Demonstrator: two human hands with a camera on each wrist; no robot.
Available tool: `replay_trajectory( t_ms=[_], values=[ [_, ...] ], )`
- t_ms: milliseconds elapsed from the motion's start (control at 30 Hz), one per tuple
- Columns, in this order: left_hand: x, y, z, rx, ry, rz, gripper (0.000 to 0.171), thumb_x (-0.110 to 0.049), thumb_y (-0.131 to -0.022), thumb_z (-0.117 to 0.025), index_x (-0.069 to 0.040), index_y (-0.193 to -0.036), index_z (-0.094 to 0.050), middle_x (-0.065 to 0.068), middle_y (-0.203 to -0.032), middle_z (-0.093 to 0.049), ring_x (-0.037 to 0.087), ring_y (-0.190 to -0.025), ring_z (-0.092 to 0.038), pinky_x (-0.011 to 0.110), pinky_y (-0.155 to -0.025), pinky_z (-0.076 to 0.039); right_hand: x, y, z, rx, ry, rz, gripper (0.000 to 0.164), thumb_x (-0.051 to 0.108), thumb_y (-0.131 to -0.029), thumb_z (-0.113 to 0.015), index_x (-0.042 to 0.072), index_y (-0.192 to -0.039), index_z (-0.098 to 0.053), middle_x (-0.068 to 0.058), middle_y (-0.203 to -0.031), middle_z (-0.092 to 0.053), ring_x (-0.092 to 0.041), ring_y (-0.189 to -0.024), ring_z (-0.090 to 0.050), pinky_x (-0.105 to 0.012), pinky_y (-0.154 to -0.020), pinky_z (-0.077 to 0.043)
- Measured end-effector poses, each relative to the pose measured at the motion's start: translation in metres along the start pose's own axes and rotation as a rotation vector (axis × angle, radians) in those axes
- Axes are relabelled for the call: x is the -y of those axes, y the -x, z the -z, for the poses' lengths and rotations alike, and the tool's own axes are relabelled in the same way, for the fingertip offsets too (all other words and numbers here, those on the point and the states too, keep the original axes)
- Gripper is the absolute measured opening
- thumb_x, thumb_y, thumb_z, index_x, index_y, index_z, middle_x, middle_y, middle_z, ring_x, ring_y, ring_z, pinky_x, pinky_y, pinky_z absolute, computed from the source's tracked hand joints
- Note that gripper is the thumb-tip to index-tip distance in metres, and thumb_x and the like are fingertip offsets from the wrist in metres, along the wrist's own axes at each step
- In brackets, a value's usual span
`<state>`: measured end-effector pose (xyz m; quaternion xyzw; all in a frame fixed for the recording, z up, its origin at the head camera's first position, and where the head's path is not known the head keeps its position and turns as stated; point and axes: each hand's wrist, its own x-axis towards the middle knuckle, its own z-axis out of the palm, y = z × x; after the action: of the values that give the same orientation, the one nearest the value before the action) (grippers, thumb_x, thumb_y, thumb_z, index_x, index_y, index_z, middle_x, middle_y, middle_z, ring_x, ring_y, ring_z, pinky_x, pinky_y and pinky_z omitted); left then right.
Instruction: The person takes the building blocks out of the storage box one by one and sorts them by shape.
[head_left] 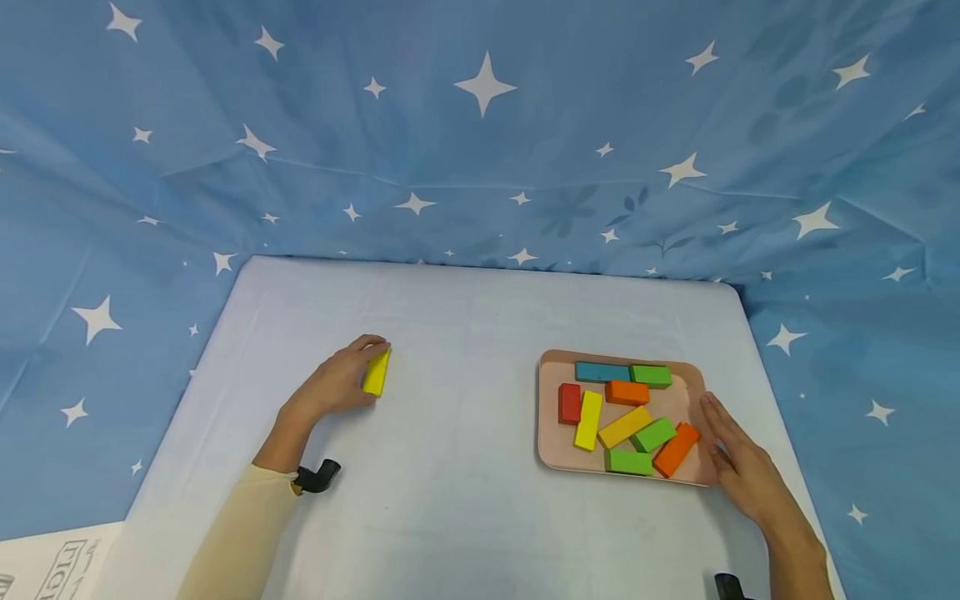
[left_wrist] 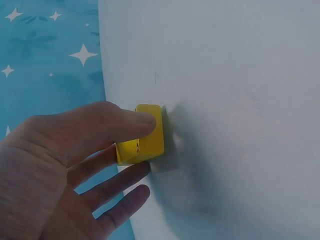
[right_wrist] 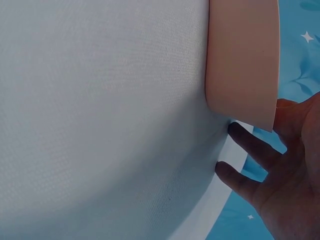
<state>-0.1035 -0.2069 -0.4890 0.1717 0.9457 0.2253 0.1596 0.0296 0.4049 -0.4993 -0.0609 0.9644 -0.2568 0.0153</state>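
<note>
My left hand (head_left: pixel 339 382) pinches a yellow block (head_left: pixel 377 372) over the left part of the white table. In the left wrist view the thumb lies across a face of the yellow block (left_wrist: pixel 151 131), with fingers below and behind it. At the right, my right hand (head_left: pixel 750 471) is against the right edge of a pinkish tray (head_left: pixel 551 367), fingers fairly straight. The right wrist view shows two fingertips by the tray's lower corner and another finger partly hidden behind its wall (right_wrist: pixel 242 60).
Inside the tray lie several blocks, among them a blue block (head_left: pixel 602 372), a red block (head_left: pixel 569 403), an orange block (head_left: pixel 677 450) and a green block (head_left: pixel 628 462). A blue cloth with white stars (head_left: pixel 480 167) borders the table (head_left: pixel 465 500). Printed paper (head_left: pixel 60 562) shows at lower left.
</note>
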Motion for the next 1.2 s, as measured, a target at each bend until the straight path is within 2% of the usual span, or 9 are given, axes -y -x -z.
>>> replay_trajectory(
  t_ms=[133, 200, 367, 567, 667, 867, 967, 1100, 1200],
  values=[
    [0.001, 0.0007, 0.0005, -0.001, -0.017, -0.011, 0.085, -0.003, -0.076, -0.081, -0.003, -0.154, -0.049, 0.012, -0.16, -0.042, 0.033, -0.12, -0.06, 0.053, -0.097, -0.053, -0.0013, 0.0007, 0.0002, 0.0, -0.001, 0.001, 0.069, 0.002, -0.105, -0.05, 0.016, -0.167, -0.023, -0.012, -0.173, -0.021, -0.044, -0.156, -0.024, -0.014, -0.121, 0.001],
    [0.0015, 0.0012, 0.0006, -0.004, -0.034, -0.014, 0.084, -0.003, -0.076, -0.081, -0.003, -0.153, -0.049, 0.013, -0.16, -0.043, 0.034, -0.121, -0.06, 0.056, -0.1, -0.051, -0.002, 0.0004, 0.0004, 0.002, -0.005, 0.001, 0.069, 0.002, -0.106, -0.05, 0.017, -0.167, -0.022, -0.012, -0.174, -0.02, -0.044, -0.156, -0.024, -0.014, -0.122, 0.001],
    [0.0026, 0.0035, 0.0021, -0.021, -0.074, -0.018, 0.082, -0.005, -0.074, -0.081, -0.002, -0.151, -0.052, 0.017, -0.157, -0.047, 0.038, -0.129, -0.057, 0.064, -0.105, -0.045, -0.0024, -0.0001, 0.0007, 0.013, -0.018, -0.01, 0.07, 0.003, -0.106, -0.05, 0.019, -0.168, -0.021, -0.011, -0.174, -0.019, -0.046, -0.155, -0.024, -0.03, -0.127, -0.005],
    [0.0037, 0.0041, 0.0043, -0.012, -0.051, -0.008, 0.084, -0.004, -0.074, -0.081, 0.0, -0.152, -0.049, 0.018, -0.158, -0.045, 0.039, -0.135, -0.053, 0.064, -0.108, -0.043, -0.0019, -0.0005, 0.0019, 0.019, -0.016, -0.021, 0.069, 0.005, -0.107, -0.049, 0.019, -0.167, -0.021, -0.011, -0.174, -0.019, -0.048, -0.155, -0.025, -0.037, -0.128, -0.007],
    [0.0037, 0.0036, 0.0047, -0.003, -0.037, -0.004, 0.085, -0.003, -0.075, -0.081, 0.0, -0.153, -0.048, 0.019, -0.159, -0.044, 0.041, -0.139, -0.05, 0.063, -0.111, -0.042, -0.0015, -0.0008, 0.0023, 0.025, -0.021, -0.027, 0.068, 0.006, -0.107, -0.049, 0.019, -0.168, -0.02, -0.01, -0.174, -0.018, -0.047, -0.155, -0.023, -0.035, -0.127, -0.006],
    [0.0042, 0.0035, 0.0046, 0.025, -0.023, -0.007, 0.086, -0.001, -0.076, -0.082, 0.001, -0.154, -0.046, 0.02, -0.162, -0.041, 0.043, -0.144, -0.046, 0.058, -0.113, -0.043, -0.002, -0.0006, 0.0011, 0.021, -0.024, -0.02, 0.068, 0.005, -0.107, -0.049, 0.018, -0.167, -0.021, -0.011, -0.174, -0.019, -0.047, -0.155, -0.024, -0.021, -0.124, -0.001],
    [0.0051, 0.0042, 0.0045, 0.031, -0.02, -0.01, 0.086, 0.0, -0.077, -0.081, 0.001, -0.155, -0.045, 0.019, -0.163, -0.04, 0.043, -0.144, -0.045, 0.058, -0.114, -0.043, -0.0022, -0.0007, 0.001, 0.027, -0.028, -0.022, 0.068, 0.006, -0.107, -0.049, 0.018, -0.167, -0.02, -0.011, -0.174, -0.018, -0.047, -0.156, -0.023, -0.028, -0.126, -0.004],
    [0.0041, 0.006, 0.0061, 0.034, -0.024, -0.003, 0.086, -0.001, -0.077, -0.081, -0.002, -0.155, -0.046, 0.017, -0.164, -0.038, 0.043, -0.143, -0.046, 0.059, -0.111, -0.045, -0.0024, -0.0009, 0.0015, 0.042, -0.039, -0.037, 0.068, 0.006, -0.108, -0.048, 0.019, -0.168, -0.019, -0.011, -0.175, -0.017, -0.048, -0.156, -0.022, -0.049, -0.127, -0.011],
    [0.0006, 0.0066, 0.0079, 0.029, -0.058, -0.005, 0.086, -0.004, -0.078, -0.082, -0.005, -0.156, -0.046, 0.016, -0.165, -0.036, 0.043, -0.141, -0.049, 0.064, -0.109, -0.044, -0.0025, -0.0012, 0.0019, 0.049, -0.039, -0.045, 0.068, 0.006, -0.108, -0.048, 0.019, -0.168, -0.018, -0.011, -0.175, -0.016, -0.048, -0.156, -0.022, -0.058, -0.124, -0.014]
  ],
)
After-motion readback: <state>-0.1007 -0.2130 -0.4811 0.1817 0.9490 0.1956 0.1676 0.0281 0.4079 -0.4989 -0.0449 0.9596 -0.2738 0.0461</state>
